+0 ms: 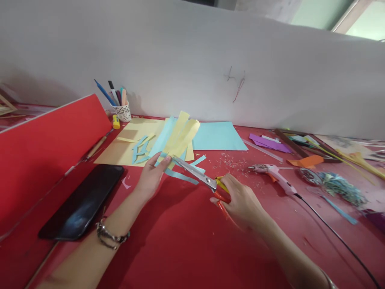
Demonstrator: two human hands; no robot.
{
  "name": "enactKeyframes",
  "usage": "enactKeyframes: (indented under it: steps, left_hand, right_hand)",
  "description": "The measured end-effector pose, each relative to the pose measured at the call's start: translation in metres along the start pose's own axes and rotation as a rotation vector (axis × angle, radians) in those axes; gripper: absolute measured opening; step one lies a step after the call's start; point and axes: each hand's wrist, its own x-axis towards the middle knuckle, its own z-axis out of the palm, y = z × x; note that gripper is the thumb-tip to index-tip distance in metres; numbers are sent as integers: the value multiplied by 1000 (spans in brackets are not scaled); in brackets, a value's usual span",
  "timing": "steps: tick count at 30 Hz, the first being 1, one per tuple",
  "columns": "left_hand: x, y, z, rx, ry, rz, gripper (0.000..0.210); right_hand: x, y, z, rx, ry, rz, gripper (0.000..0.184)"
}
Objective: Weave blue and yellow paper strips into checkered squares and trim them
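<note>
My left hand (154, 174) pinches the lower end of several paper strips (182, 136), pale yellow and light blue, which fan out away from me. My right hand (239, 194) grips a pair of scissors (197, 172) by its yellow and red handles. The blades look closed or nearly so, and their tips reach the strips beside my left thumb. Loose light blue strips (182, 176) lie just under and past the blades. Small blue and yellow cuttings (140, 149) rest on a yellow paper sheet (112, 154) beyond my left hand.
A black phone (82, 202) lies at left beside a red board (51, 148). At the back stand a pen cup (122, 111) and a light blue sheet (219, 135). To the right lie a pink glue gun (281, 178) with its cord, purple paper (269, 143) and tangled blue-green yarn (341, 188).
</note>
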Motion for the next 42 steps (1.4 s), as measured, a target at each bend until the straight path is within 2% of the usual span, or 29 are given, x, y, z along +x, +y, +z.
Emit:
enactKeyframes:
  steps: [4,11,17,21,27,33,37,42]
  left_hand:
    - [-1,2,1,-113,7,-49,31]
    - [4,-1,-4,-120,-92,-24,33]
    - [2,-1,-1,-136,-35,-47,45]
    - [0,0,2,-114,-111,-29,49]
    - [0,-3,1,-62,-166,14,41]
    - [2,-6,-1,-36,-180,27,38]
    - [3,-9,-3,-56,-167,8,44]
    - [3,-12,-5,-80,-154,-5,48]
  right_hand:
    - [1,3,0,-9,34,-23,26]
    - [1,7,4,-9,59,-28,29]
    - [0,6,5,6,84,-42,31]
    - [1,5,5,5,80,-36,31]
    - [1,6,5,7,68,-45,29]
    - [2,6,3,14,47,-64,28]
    - [2,6,3,27,18,-61,28]
    - [1,9,2,20,44,-66,34]
